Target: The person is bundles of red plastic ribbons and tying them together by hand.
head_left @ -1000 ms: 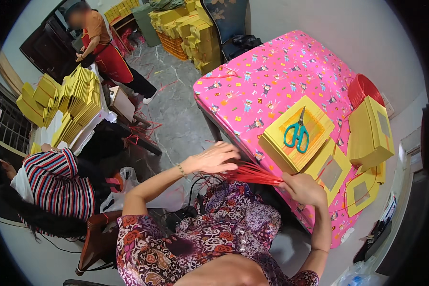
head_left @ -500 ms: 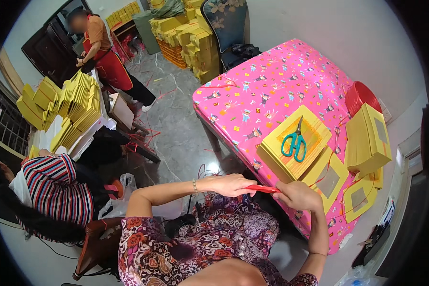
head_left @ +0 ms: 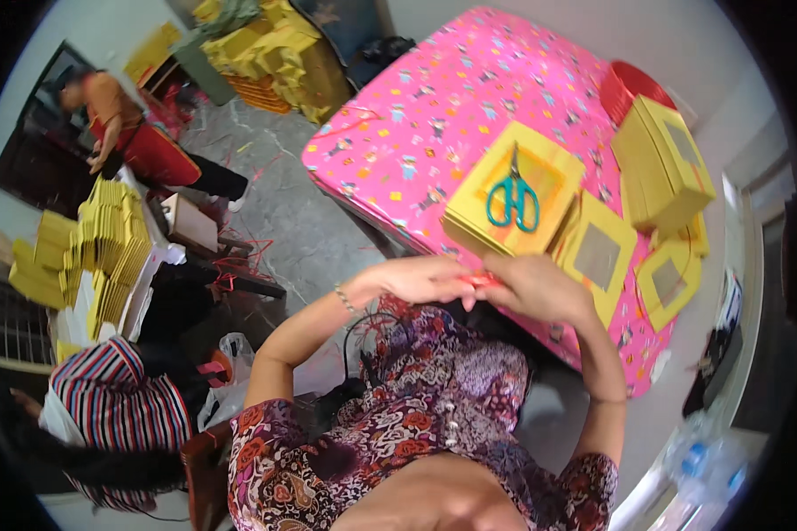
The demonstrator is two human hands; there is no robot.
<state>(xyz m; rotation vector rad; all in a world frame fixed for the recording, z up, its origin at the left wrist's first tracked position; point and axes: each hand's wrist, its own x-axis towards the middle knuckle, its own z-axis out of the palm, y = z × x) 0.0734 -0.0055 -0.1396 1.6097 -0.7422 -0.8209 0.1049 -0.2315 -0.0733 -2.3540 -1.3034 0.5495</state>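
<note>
In front of my chest, my left hand (head_left: 423,279) and my right hand (head_left: 540,288) meet. Both are closed on a glossy red strip (head_left: 483,280), most of it hidden by fingers; whether it is ribbon or cord I cannot tell. Just beyond my hands, on the table, a stack of yellow card pieces (head_left: 480,219) carries teal-handled scissors (head_left: 513,203). Next to it lies a yellow card frame (head_left: 598,252) with a greyish window, close to my right hand.
The pink patterned table (head_left: 416,115) also bears a red basket (head_left: 633,88), upright yellow cards (head_left: 660,168) and another yellow piece (head_left: 669,283). At left, folded yellow cards (head_left: 106,239) cover a second table, with a striped-shirted person (head_left: 119,407) and an aproned person (head_left: 142,142) nearby.
My hands have drawn closer together, and less of the red strip shows between them. The whole view has shifted, with the table and cards now higher and further left.
</note>
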